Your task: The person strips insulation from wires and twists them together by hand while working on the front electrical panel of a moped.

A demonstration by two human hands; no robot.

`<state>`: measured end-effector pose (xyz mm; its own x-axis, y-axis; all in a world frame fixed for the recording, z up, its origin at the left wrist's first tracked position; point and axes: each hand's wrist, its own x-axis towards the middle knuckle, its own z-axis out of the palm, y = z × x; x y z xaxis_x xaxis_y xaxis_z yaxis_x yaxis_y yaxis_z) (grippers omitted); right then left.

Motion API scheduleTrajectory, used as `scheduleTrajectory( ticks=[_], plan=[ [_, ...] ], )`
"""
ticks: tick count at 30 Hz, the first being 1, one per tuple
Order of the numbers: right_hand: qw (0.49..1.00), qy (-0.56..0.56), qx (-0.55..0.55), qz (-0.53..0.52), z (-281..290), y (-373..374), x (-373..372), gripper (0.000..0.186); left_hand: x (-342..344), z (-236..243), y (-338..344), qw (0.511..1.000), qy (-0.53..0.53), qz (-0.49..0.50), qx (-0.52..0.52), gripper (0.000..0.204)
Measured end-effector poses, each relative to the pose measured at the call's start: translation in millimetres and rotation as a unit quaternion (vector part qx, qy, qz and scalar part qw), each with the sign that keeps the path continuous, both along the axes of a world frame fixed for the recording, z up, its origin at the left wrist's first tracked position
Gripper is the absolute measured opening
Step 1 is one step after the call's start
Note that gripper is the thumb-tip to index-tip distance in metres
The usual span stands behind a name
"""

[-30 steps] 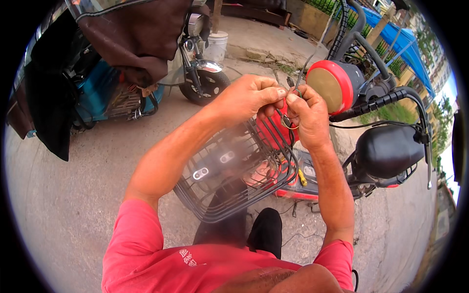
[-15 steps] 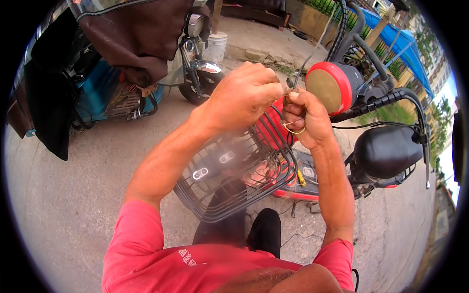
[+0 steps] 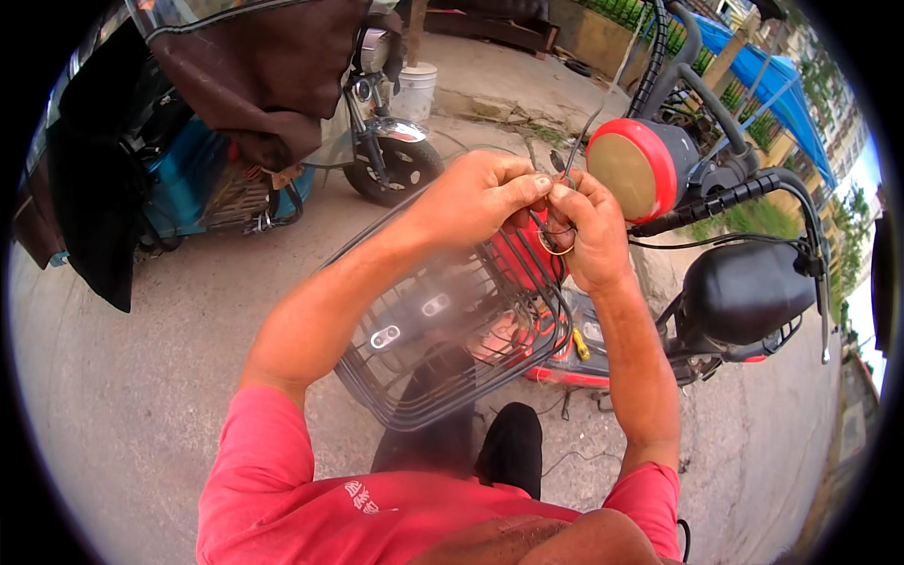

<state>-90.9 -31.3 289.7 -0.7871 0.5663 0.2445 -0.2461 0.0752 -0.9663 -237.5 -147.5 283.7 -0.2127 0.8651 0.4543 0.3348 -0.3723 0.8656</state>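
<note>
Left hand [image 3: 480,193] and right hand [image 3: 589,231] both pinched on thin wire [image 3: 551,226] above basket [image 3: 443,348].

Outdoor street-side repair spot: parked scooters [image 3: 235,179], bare concrete ground [image 3: 122,405].

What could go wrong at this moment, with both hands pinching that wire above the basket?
The left hand and right hand pinch a thin wire with bare fingertips; a loose end could prick a finger. The grip looks small, so the wire might slip and drop into the basket or through its mesh. The headlight and handlebar sit close to the right hand, so a sudden tug could knock the knuckles against them.
</note>
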Motion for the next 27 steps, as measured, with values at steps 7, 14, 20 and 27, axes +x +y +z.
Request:
scheduleTrajectory(
  ticks=[7, 14, 20, 27],
  plan=[
    [0.999, 0.010, -0.017, 0.038, -1, 4, -1, 0.012, -2, -1, 0, 0.998, 0.044, 0.019, 0.039, 0.027],
    [0.998, -0.001, -0.039, 0.054, -1, 1, -4, 0.014, -12, 2, -3, 0.895, 0.352, 0.144, 0.234, 0.007],
    [0.998, -0.010, -0.035, 0.051, 1, 0, -2, 0.016, -13, 4, -3, 0.850, 0.403, 0.171, 0.292, 0.012],
    [0.993, -0.005, -0.088, 0.081, 4, -1, 2, 0.007, -12, 6, -6, 0.835, 0.419, 0.176, 0.310, 0.016]
  ],
)
